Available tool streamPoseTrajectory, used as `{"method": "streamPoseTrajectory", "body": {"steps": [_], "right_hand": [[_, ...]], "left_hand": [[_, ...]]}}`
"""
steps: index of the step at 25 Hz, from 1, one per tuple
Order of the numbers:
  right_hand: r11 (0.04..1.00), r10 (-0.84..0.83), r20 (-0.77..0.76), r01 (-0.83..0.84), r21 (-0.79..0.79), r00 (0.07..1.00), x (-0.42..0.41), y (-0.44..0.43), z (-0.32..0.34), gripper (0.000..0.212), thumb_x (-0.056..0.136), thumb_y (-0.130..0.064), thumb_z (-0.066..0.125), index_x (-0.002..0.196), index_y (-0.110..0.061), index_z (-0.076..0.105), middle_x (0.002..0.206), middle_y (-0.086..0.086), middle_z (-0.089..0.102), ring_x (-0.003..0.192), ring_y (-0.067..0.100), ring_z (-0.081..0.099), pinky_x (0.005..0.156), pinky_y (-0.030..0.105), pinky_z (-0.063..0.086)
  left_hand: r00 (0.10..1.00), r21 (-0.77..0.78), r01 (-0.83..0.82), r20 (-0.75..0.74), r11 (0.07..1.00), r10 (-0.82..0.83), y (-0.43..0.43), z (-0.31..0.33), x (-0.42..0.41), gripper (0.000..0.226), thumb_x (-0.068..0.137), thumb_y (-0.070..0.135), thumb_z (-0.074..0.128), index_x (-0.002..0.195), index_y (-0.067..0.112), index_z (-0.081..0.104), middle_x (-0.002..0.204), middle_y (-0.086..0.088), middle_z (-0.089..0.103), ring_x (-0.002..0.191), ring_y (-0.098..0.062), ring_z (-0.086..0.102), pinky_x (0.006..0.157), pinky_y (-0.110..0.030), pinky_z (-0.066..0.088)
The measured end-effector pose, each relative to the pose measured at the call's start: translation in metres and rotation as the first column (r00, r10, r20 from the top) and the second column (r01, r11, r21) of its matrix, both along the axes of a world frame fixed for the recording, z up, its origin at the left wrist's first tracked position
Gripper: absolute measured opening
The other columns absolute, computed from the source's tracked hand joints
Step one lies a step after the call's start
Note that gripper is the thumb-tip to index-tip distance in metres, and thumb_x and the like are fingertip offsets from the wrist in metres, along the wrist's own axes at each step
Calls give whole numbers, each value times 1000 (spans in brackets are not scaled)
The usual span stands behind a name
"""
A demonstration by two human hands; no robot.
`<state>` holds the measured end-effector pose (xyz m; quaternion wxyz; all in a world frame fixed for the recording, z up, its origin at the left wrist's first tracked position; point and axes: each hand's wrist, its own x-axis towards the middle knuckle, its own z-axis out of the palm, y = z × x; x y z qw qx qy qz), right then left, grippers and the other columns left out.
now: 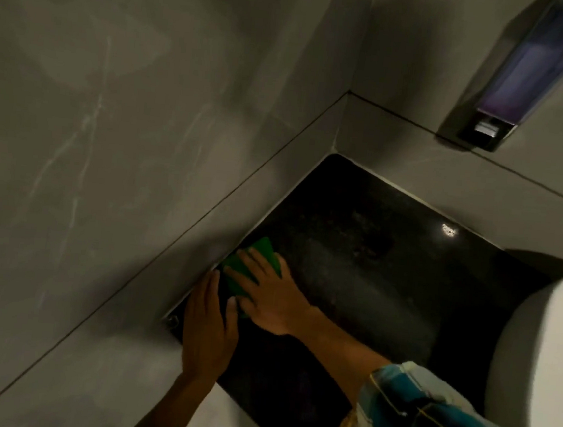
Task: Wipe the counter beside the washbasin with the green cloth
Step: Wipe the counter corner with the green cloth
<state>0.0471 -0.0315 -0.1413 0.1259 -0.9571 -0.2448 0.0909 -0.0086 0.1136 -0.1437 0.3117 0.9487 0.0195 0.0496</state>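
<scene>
The counter (369, 290) runs into a corner where two walls meet, the side wall (109, 128) along its left edge and the back wall (465, 183) behind it. The washbasin (543, 341) stands on the right part of the counter. A dispenser (513, 74) hangs on the back wall, above the counter and left of the basin. The cloth (262, 256) lies on the counter against the side wall, well apart from the basin. The right hand (265, 294) rests flat on the cloth; the left hand (207, 330) lies just beside it, nearer the wall, thumb touching the cloth's near end. A sleeve (425, 420) crosses the counter's front edge.
</scene>
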Motion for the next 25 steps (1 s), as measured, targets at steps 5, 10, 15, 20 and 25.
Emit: {"method": "streamPoseTrajectory", "body": {"steps": [5, 10, 15, 20, 25], "right_hand": [[997, -78, 90, 78, -3, 993, 25, -36, -4, 53, 99, -40, 35, 150, -29, 24, 161, 8, 18, 149, 27, 10, 119, 57, 8], [699, -715, 18, 715, -26, 699, 31, -176, -2, 54, 100, -42, 31, 151, -33, 15, 164, 5, 4, 150, 24, 1, 118, 59, 10], [325, -943, -88, 945, -26, 322, -41, -174, 2, 58, 99, -42, 31, 152, -28, 12, 163, 9, -3, 150, 27, -6, 117, 64, 4], [877, -480, 13, 481, -16, 877, -44, -57, 0, 55, 98, -44, 30, 150, -33, 16, 163, 1, 2, 150, 23, -2, 116, 58, 3], [986, -159, 41, 160, -44, 986, 44, -40, 5, 52, 100, -38, 34, 150, -31, 22, 163, 3, 14, 150, 23, 6, 117, 53, 2]], "left_hand": [[986, 76, 162, 38, 984, -165, -16, 9, 18, 53, 96, 40, 34, 140, 11, 38, 145, -16, 45, 133, -29, 41, 110, -41, 34], [955, 250, 293, -40, 923, -292, -31, -2, 35, 58, 96, 47, 29, 143, 13, 35, 153, -15, 34, 142, -29, 28, 116, -42, 20], [960, 306, 278, -53, 911, -275, -34, -7, 36, 62, 95, 48, 29, 144, 10, 33, 153, -17, 32, 143, -30, 27, 118, -44, 19], [966, 303, 260, -66, 917, -252, -36, -1, 35, 64, 94, 44, 31, 145, 5, 30, 153, -18, 33, 143, -29, 28, 118, -43, 20], [975, 262, 222, -83, 939, -207, -33, -3, 36, 65, 94, 40, 26, 147, 4, 22, 155, -17, 29, 143, -29, 26, 119, -40, 15]]}}
